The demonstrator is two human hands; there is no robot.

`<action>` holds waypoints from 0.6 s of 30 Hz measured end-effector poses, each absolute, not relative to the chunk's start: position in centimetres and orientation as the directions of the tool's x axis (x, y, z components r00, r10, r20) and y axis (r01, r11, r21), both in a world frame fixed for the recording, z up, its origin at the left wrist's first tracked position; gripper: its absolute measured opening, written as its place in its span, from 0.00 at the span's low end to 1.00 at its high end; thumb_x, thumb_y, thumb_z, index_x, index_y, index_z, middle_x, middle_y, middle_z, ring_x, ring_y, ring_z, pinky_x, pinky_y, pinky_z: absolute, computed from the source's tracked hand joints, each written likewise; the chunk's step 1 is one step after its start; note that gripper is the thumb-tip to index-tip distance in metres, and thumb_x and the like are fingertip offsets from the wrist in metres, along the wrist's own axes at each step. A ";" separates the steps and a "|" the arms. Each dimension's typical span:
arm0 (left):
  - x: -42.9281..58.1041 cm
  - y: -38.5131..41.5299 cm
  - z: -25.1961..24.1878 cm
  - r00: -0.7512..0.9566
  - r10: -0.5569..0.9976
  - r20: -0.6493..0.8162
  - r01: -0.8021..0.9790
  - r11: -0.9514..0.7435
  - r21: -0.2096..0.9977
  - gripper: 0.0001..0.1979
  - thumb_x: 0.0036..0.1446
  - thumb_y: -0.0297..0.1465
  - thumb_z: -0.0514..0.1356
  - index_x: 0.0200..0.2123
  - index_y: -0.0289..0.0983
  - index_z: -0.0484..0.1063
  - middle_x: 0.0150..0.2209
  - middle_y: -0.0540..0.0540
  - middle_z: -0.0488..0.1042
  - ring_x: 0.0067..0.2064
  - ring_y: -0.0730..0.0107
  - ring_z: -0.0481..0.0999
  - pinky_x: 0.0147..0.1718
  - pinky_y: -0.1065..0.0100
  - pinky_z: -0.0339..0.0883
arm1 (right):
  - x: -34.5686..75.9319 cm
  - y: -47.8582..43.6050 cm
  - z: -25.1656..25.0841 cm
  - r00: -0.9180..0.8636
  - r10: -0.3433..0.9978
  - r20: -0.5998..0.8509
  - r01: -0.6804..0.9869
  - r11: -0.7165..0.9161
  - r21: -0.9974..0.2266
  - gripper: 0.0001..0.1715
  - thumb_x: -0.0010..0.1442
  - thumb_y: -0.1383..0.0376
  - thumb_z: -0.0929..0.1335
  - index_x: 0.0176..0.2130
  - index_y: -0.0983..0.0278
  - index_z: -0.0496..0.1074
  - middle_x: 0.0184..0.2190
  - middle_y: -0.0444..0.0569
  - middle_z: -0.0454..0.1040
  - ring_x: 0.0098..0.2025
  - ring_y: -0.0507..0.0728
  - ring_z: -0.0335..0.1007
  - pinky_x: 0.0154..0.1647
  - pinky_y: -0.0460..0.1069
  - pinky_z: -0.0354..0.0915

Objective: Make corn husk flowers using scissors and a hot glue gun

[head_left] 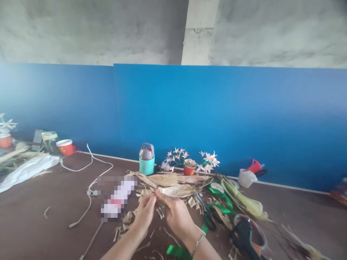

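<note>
- Illumination: diffuse, shadows faint.
- Detail: soft between bare left hand (146, 207) and bare right hand (177, 215).
- Flat blue panel (189, 108) beyond grip: pale haze, both ends.
- Left of grip: pixelated pale oblong object (119, 198).

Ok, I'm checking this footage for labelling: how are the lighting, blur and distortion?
All in the head view: soft light, no hard shadows; pale haze on the blue partition toward both sides; left hand and right hand fairly clear, anything pinched too small to tell; mosaic blocks over a pale item left of them; smearing on the right-edge clutter.
</note>
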State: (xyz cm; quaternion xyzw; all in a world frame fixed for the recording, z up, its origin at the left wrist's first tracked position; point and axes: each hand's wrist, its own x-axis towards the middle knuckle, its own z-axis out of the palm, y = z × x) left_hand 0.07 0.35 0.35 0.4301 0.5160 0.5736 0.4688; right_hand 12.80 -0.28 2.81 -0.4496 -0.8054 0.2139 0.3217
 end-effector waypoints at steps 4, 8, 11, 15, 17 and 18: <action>0.3 0.3 0.5 -0.220 0.975 -0.012 -0.106 -0.012 0.994 0.13 0.45 0.40 0.57 0.18 0.37 0.69 0.20 0.50 0.70 0.27 0.67 0.69 0.28 0.70 0.64 | 12.6 -0.6 2.8 -0.368 0.900 0.234 0.817 0.433 -0.380 0.43 0.47 0.78 0.60 0.60 0.55 0.55 0.45 0.50 0.75 0.44 0.56 0.72 0.43 0.47 0.65; 0.0 0.3 0.5 -0.126 0.991 0.052 -0.027 -0.056 0.998 0.16 0.48 0.39 0.55 0.14 0.37 0.64 0.17 0.52 0.64 0.23 0.72 0.64 0.26 0.72 0.61 | 14.4 0.9 2.2 -0.185 0.968 0.170 0.928 0.229 -0.295 0.37 0.49 0.77 0.61 0.59 0.63 0.59 0.33 0.55 0.77 0.33 0.58 0.74 0.33 0.47 0.65; -0.6 0.4 0.6 -0.053 0.984 0.169 0.055 -0.166 0.985 0.18 0.51 0.39 0.52 0.14 0.37 0.64 0.16 0.52 0.61 0.21 0.73 0.61 0.25 0.73 0.59 | 16.2 2.3 2.3 -0.028 0.961 0.275 0.789 0.190 -0.584 0.26 0.56 0.72 0.57 0.53 0.65 0.66 0.27 0.51 0.75 0.29 0.56 0.71 0.31 0.47 0.63; -0.8 0.4 1.0 0.044 0.961 0.272 0.179 -0.276 0.944 0.17 0.53 0.36 0.50 0.15 0.37 0.65 0.15 0.52 0.61 0.21 0.71 0.61 0.23 0.71 0.55 | 16.2 2.3 3.9 -0.089 0.987 0.136 0.352 0.158 -0.923 0.21 0.60 0.57 0.57 0.38 0.68 0.71 0.15 0.39 0.59 0.17 0.49 0.52 0.17 0.43 0.51; -0.7 0.1 1.2 0.103 0.956 0.273 0.224 -0.290 0.930 0.16 0.53 0.35 0.50 0.16 0.37 0.65 0.17 0.51 0.63 0.23 0.70 0.63 0.24 0.71 0.55 | 15.4 1.7 4.7 -0.174 0.981 0.086 0.283 0.133 -0.950 0.16 0.56 0.57 0.63 0.34 0.68 0.71 0.16 0.38 0.56 0.18 0.47 0.49 0.18 0.43 0.48; -0.6 0.0 1.3 0.122 0.956 0.268 0.242 -0.290 0.926 0.16 0.53 0.34 0.49 0.16 0.37 0.65 0.17 0.51 0.63 0.23 0.69 0.64 0.25 0.71 0.55 | 15.1 1.4 4.9 -0.190 0.979 0.078 0.280 0.130 -0.951 0.13 0.53 0.59 0.65 0.31 0.68 0.70 0.17 0.38 0.57 0.19 0.47 0.50 0.19 0.42 0.49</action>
